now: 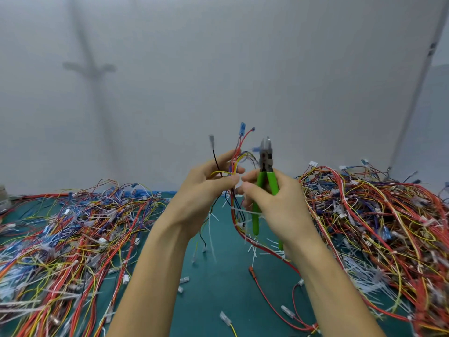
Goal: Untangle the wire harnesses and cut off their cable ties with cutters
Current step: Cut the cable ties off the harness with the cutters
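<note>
**Wire harness [239, 164] held up mid-air, cutters [266, 164] tucked in the same grip**

Closest to the camera is the green tabletop [218, 288]. A few loose clear connectors [224, 317] lie on it, and a stray red wire [267, 295] snakes off toward the right. A bit further in there's a scatter of white cable tie offcuts [254, 251] right under the hands.

Both forearms reach up from the bottom edge. The left hand [206, 188] grips the wire harness, fingers curled round the bundle of red, yellow, purple and black leads. The top ends fan out above the fist, with a blue connector [242, 126] sticking up highest, and the rest of the leads dangle down to the tabletop.

The right hand [272, 200] is wrapped round the green handles of the cutters, metal nose pointing straight up just beside the harness. Its thumb and forefinger also meet the left thumb at a small white bit [239, 184] on the bundle. It looks like a cable tie, but it's too blurry to swear to.

Either side of the hands sit two big tangled heaps of harnesses, a left pile [73, 234] and a right pile [376, 222], both stuffed with white ties.

Behind it all is a plain grey wall [218, 69].
</note>
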`<state>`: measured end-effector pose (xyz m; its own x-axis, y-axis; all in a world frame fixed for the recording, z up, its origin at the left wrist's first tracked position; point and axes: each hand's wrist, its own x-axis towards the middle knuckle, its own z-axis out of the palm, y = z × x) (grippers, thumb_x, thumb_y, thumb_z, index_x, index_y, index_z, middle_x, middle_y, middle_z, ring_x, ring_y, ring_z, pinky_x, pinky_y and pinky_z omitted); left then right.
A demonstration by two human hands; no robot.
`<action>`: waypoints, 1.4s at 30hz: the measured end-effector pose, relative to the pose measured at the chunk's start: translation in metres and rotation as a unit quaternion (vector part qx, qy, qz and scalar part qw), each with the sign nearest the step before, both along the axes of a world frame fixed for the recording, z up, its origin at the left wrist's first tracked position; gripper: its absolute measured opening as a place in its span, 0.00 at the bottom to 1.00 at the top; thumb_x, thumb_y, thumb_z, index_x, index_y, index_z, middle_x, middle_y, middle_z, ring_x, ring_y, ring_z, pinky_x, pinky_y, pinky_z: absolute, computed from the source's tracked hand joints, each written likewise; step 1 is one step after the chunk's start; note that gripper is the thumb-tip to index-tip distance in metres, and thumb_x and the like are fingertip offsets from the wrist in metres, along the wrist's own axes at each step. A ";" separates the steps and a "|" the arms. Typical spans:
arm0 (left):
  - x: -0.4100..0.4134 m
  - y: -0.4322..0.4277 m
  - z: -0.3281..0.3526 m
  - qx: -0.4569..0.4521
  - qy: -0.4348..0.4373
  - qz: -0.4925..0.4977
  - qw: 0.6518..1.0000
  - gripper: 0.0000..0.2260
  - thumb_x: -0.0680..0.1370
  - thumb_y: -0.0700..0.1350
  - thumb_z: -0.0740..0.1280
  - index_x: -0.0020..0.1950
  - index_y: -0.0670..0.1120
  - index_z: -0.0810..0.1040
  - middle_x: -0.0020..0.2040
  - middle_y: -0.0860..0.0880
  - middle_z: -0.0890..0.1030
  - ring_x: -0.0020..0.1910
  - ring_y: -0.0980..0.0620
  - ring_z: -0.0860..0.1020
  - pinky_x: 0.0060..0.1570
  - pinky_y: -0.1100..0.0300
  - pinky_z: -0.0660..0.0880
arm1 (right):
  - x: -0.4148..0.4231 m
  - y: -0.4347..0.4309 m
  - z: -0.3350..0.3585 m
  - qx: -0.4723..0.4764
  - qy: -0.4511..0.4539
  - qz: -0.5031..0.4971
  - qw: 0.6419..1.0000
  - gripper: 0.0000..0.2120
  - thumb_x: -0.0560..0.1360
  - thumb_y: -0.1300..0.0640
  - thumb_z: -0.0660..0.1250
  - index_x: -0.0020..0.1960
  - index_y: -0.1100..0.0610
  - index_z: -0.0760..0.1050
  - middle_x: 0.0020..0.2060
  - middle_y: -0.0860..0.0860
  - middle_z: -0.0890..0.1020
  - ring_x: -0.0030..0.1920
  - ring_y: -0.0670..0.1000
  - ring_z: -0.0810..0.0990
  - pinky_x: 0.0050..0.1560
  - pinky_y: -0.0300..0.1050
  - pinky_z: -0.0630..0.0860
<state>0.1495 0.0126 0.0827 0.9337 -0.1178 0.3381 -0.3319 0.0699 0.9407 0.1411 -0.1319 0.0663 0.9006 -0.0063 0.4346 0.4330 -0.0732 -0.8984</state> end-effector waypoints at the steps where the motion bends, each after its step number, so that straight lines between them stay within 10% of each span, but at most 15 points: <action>1: 0.001 0.002 0.001 -0.022 0.007 0.000 1.000 0.17 0.78 0.34 0.65 0.63 0.50 0.79 0.50 0.51 0.83 0.47 0.53 0.79 0.51 0.57 0.76 | 0.000 -0.002 0.001 0.026 0.018 0.001 1.000 0.04 0.74 0.63 0.71 0.45 0.55 0.79 0.34 0.49 0.84 0.32 0.48 0.80 0.37 0.44 0.80; 9: 0.006 0.018 -0.001 -0.142 0.027 -0.082 0.986 0.21 0.72 0.37 0.66 0.64 0.46 0.79 0.57 0.50 0.83 0.43 0.56 0.78 0.43 0.62 0.77 | 0.001 -0.023 0.009 0.028 0.063 0.009 0.998 0.06 0.76 0.69 0.66 0.45 0.59 0.76 0.38 0.50 0.86 0.30 0.44 0.79 0.34 0.39 0.81; 17: 0.006 0.011 0.001 -0.190 0.041 -0.103 0.975 0.20 0.68 0.33 0.67 0.58 0.45 0.81 0.43 0.48 0.80 0.39 0.53 0.78 0.38 0.61 0.77 | -0.001 -0.019 0.008 -0.009 0.069 0.037 0.997 0.04 0.73 0.62 0.73 0.45 0.58 0.79 0.35 0.52 0.85 0.34 0.50 0.82 0.33 0.38 0.80; 24: 0.004 -0.002 -0.002 -0.012 -0.019 0.070 0.997 0.17 0.70 0.35 0.75 0.54 0.44 0.74 0.33 0.54 0.81 0.35 0.55 0.81 0.38 0.61 0.80 | -0.001 -0.012 0.007 0.004 -0.008 -0.022 1.000 0.09 0.70 0.64 0.75 0.41 0.54 0.77 0.33 0.50 0.82 0.33 0.46 0.79 0.37 0.41 0.79; 31: 0.003 0.005 -0.001 -0.003 0.017 0.024 1.000 0.13 0.74 0.34 0.72 0.51 0.45 0.71 0.39 0.47 0.86 0.38 0.50 0.85 0.35 0.61 0.79 | 0.002 -0.010 0.006 -0.096 -0.056 -0.069 0.991 0.08 0.73 0.59 0.74 0.42 0.51 0.75 0.35 0.43 0.82 0.38 0.45 0.80 0.46 0.50 0.80; 42: 0.003 -0.001 0.001 -0.152 0.052 0.035 0.986 0.11 0.75 0.27 0.66 0.45 0.41 0.70 0.38 0.42 0.85 0.35 0.49 0.84 0.39 0.60 0.82 | -0.003 -0.002 0.003 -0.129 -0.122 -0.157 0.972 0.10 0.77 0.45 0.67 0.43 0.49 0.71 0.33 0.45 0.77 0.35 0.42 0.76 0.34 0.32 0.69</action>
<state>0.1524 0.0119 0.0842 0.9673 0.0403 0.2505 -0.2493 0.3342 0.9089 0.1383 -0.1343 0.0692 0.7417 -0.1266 0.6586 0.5509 -0.4450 -0.7060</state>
